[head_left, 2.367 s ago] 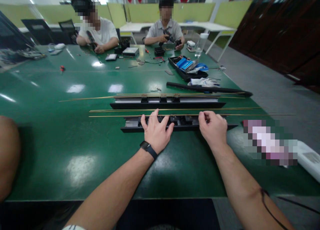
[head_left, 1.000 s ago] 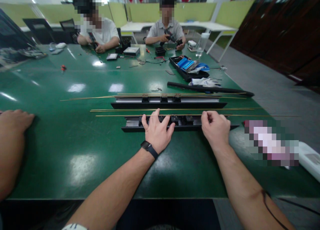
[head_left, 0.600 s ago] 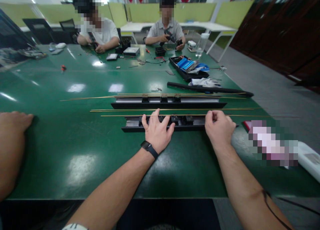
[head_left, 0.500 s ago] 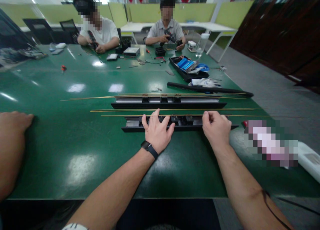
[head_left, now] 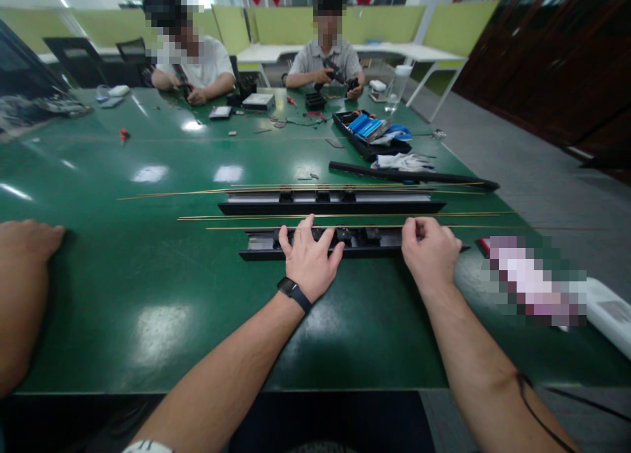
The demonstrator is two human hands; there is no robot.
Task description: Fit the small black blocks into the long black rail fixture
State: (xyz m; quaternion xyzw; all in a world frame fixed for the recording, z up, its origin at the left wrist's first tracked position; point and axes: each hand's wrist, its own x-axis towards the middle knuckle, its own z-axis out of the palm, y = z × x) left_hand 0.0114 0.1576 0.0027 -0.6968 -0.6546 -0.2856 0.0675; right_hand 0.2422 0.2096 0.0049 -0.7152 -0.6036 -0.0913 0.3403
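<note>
My left hand lies with its fingers spread over the near black channel-shaped rail, a dark watch band on its wrist. Small black blocks sit inside that rail, partly hidden by the fingers. Near the rail's right end, my right hand pinches a thin brass-coloured rod, which runs lengthwise along the rail's back edge and sticks out past both ends. Just behind are more thin rods and a second black rail with similar blocks and rods across it.
A co-worker's arm rests at the left. Across the green table, two people handle dark tools. Behind the rails lie a long black strip, white gloves and a black tray holding blue items. A blurred pink object is at right.
The pinched rod has slid slightly to the right, and my right hand has shifted a little the same way. My left hand keeps its place on the rail.
</note>
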